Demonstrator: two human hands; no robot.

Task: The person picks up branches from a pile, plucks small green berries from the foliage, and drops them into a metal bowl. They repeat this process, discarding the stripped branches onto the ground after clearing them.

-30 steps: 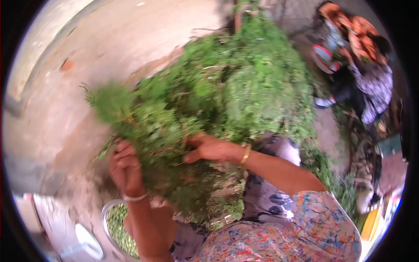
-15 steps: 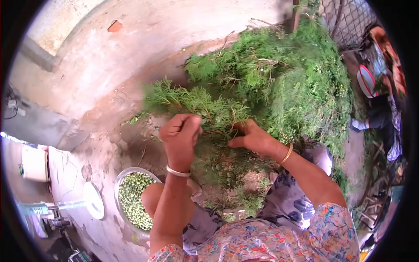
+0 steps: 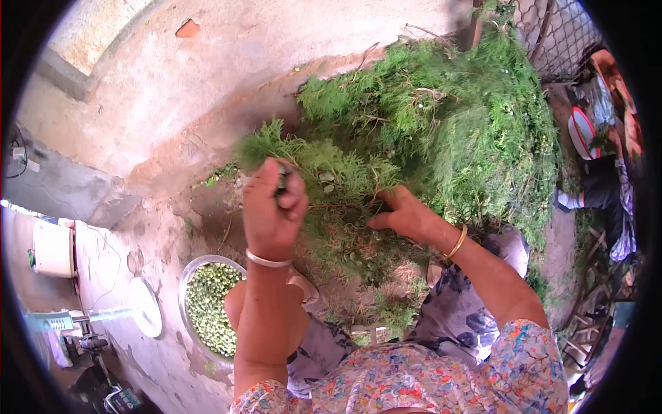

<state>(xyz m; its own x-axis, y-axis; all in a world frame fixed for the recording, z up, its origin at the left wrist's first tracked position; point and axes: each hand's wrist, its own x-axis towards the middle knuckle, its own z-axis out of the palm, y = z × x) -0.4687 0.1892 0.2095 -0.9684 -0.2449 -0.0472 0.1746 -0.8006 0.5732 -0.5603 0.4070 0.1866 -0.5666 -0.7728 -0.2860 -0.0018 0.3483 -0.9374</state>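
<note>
My right hand (image 3: 410, 217), a gold bangle at its wrist, pinches the stem of a leafy evergreen branch (image 3: 321, 165) in front of me. The branch's feathery green sprays reach out to the left. Left of the stem, my left hand (image 3: 272, 210) is raised with its palm turned up and a pale bangle at the wrist. Its fingers curl around something small and dark that I cannot make out. A round metal basin (image 3: 185, 303) full of small green pieces stands on the floor left of my knee.
A big heap of cut evergreen branches (image 3: 476, 138) lies against the wall at the right. Leaf scraps (image 3: 358, 262) cover the floor below my hands. A white fan (image 3: 145, 307) stands at the left. Another person's leg (image 3: 600, 186) shows at the far right.
My left hand has turned from a closed, knuckles-up pinch to palm up, with a small dark thing now showing in its fingers. The right hand keeps its hold on the branch.
</note>
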